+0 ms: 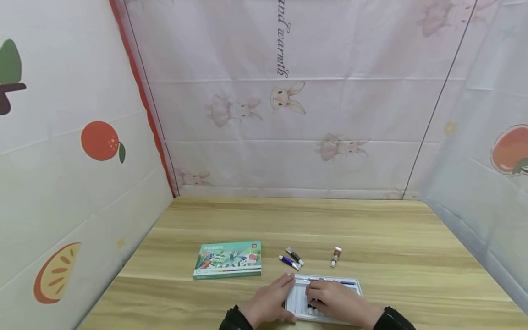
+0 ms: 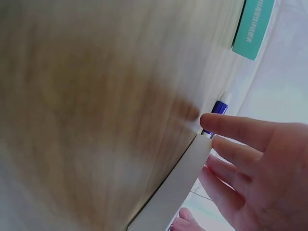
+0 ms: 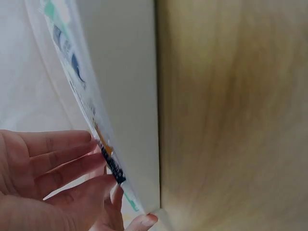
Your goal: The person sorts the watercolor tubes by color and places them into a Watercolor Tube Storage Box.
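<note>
A white slotted tray (image 1: 300,300) lies at the table's front, a thin dark-handled stick (image 1: 348,283) along its far side. Straight fingers of my left hand (image 1: 270,298) rest against the tray's left end, thumb at the near corner. My right hand (image 1: 340,300) is over the middle of the tray, its thumb and fingers pinching a dark paint tube (image 3: 115,168). White caps (image 1: 310,309) show below these fingers; the tube bodies are mostly hidden. An orange tube (image 3: 103,139) lies beside the dark one in the right wrist view.
Beyond the tray lie a blue paint tube (image 1: 289,262), a black paint tube (image 1: 294,256) and, farther right, a reddish-brown paint tube (image 1: 336,257). A green illustrated box (image 1: 228,260) is on the left. Printed cloth walls (image 1: 264,169) enclose the wooden table (image 1: 165,298).
</note>
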`<action>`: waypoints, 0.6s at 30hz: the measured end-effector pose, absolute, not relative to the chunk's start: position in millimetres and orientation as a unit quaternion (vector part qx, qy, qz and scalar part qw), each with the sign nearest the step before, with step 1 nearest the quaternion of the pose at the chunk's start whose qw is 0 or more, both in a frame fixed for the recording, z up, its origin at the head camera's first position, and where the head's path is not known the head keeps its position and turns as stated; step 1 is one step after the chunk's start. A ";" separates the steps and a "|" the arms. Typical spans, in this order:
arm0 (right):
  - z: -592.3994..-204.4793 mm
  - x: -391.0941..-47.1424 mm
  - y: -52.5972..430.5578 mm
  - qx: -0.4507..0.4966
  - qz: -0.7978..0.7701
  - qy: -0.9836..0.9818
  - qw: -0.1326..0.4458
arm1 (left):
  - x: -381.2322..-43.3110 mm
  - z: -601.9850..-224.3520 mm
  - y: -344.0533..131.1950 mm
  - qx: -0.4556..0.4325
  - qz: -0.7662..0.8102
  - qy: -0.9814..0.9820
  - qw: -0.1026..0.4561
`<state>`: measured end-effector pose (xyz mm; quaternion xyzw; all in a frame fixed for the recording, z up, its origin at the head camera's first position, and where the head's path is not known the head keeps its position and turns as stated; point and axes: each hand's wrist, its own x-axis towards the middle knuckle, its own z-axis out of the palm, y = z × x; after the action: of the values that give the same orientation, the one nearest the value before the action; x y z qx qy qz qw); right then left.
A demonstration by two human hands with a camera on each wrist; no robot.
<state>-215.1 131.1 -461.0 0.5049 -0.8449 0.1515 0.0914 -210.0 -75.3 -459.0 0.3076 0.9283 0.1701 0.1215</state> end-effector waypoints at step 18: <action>-456.5 -217.6 129.5 0.489 0.159 -0.856 0.047 | -207.9 -460.2 -77.7 0.325 0.170 0.923 0.117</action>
<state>-217.6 129.5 -456.5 0.4890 -0.8565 0.1586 0.0472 -207.9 -77.7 -460.2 0.3247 0.9230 0.1703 0.1166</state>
